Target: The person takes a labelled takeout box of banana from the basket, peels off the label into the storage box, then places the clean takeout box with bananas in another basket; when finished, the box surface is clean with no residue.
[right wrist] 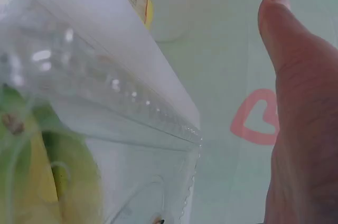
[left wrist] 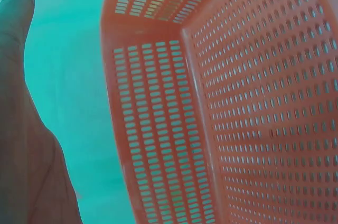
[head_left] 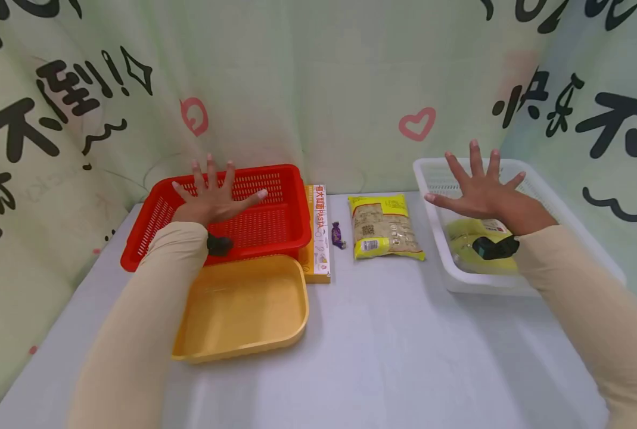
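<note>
My left hand [head_left: 213, 193] hovers with fingers spread flat above the red perforated basket [head_left: 275, 223], holding nothing. The left wrist view shows the red basket [left wrist: 253, 108] from close up, beside my thumb [left wrist: 21, 102]. My right hand [head_left: 476, 187] is spread open above the white basket [head_left: 533, 286], which holds a yellow-green packet [head_left: 476, 253]. A clear plastic wrap over yellow-green contents [right wrist: 58, 182] fills the right wrist view, with my thumb [right wrist: 301, 108] at its right.
A yellow tray [head_left: 243, 310] lies in front of the red basket. Between the baskets lie an orange pasta box [head_left: 318, 232], a small purple candy [head_left: 338, 235] and a yellow bag of grains [head_left: 384, 227]. A printed curtain hangs behind the table.
</note>
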The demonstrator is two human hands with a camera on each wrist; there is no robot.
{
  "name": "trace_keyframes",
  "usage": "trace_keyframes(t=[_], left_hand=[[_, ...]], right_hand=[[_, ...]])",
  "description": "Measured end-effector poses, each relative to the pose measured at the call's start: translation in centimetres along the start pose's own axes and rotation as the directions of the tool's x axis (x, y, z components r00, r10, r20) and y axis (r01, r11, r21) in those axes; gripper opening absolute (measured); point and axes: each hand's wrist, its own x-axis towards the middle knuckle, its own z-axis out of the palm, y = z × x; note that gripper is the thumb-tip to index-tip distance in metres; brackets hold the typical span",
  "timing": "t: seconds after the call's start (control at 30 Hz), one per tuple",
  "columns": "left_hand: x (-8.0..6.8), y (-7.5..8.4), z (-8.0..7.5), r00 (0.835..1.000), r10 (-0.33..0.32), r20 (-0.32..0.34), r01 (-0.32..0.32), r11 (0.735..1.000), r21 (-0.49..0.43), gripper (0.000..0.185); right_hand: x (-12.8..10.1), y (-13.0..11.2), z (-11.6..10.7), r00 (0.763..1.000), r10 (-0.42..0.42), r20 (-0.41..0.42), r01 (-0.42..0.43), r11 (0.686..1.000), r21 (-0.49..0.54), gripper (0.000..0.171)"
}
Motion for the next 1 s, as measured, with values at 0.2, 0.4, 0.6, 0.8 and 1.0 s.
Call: trace_keyframes(t=[0.2, 0.4, 0.6, 0.8, 1.0], left_hand=[[0.6, 1.6, 0.6, 0.999, 0.045, 0.021, -0.044, 0.998, -0.035, 0.105], [1.0, 3.3, 1.3, 0.992, 0.107, 0.064, -0.104, 0.993, -0.048, 0.102], [1.1, 6.5, 2.2, 0.980, 0.185, 0.076, -0.180, 0.982, -0.064, 0.099], [0.4, 10.5, 2.6, 0.956, 0.237, 0.171, -0.195, 0.953, -0.230, 0.091], [0.2, 13.8, 3.3, 0.944, 0.302, 0.135, -0.259, 0.928, -0.267, 0.087]], right_hand=[[-0.5, 0.8, -0.4, 0.997, -0.025, -0.076, 0.030, 0.997, 0.066, 0.103], [-1.9, 2.3, -0.3, 0.988, -0.063, -0.143, 0.092, 0.974, 0.208, 0.098], [-4.3, 4.7, 0.2, 0.964, -0.058, -0.258, 0.137, 0.944, 0.300, 0.090], [-5.8, 7.2, 0.5, 0.971, 0.016, -0.240, 0.079, 0.922, 0.380, 0.082], [-6.6, 8.1, 0.8, 0.981, 0.059, -0.187, 0.021, 0.916, 0.401, 0.080]])
